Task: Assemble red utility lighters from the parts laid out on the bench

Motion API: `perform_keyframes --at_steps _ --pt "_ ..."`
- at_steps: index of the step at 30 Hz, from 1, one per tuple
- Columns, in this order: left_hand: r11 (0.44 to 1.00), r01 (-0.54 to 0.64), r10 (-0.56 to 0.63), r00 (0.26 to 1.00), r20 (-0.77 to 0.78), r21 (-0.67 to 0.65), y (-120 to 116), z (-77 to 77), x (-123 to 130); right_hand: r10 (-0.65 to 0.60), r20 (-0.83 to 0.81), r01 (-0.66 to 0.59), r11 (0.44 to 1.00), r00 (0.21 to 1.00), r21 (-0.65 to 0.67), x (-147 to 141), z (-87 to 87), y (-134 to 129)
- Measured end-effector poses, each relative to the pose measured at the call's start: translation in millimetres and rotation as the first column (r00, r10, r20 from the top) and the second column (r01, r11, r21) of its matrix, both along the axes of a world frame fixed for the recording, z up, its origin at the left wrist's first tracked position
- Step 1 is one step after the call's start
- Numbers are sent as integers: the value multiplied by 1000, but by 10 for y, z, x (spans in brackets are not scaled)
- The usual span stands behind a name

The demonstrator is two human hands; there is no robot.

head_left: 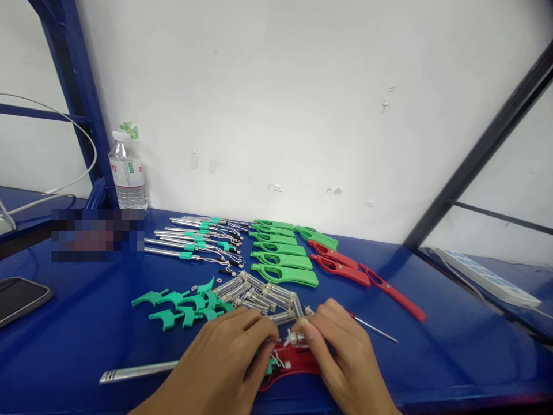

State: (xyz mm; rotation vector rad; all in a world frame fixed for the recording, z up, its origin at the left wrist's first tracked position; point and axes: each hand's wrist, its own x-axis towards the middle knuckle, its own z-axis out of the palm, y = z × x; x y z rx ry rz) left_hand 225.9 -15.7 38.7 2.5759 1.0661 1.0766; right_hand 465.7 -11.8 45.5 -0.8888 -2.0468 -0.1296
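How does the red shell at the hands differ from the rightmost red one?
The red shell between the left hand and right hand shows white wires and a green part; the rightmost red shell shows no wires. The first is partly hidden by the hands; the second lies untouched on the table. Both are red.

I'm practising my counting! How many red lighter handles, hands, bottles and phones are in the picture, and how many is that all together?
Red lighter handles: 4 (3 lying farther back, 1 at the hands)
Hands: 2 (left hand, right hand)
Bottle: 1
Phone: 1
Total: 8
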Motion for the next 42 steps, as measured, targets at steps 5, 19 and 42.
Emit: perform_keyframes --at_steps 5,19,42 --pt "1000 8 -8 1000 0 1 -8 16 11 32 5 -31 999 999 -29 -6 5 -4" --pt "1000 12 -12 999 -32 4 -7 40 14 21 5 -21 1000 1000 -15 -3 -21 -4" --pt "999 17 -15 998 -61 33 -31 5 42 71 9 -71 997 997 -43 -2 22 -1"
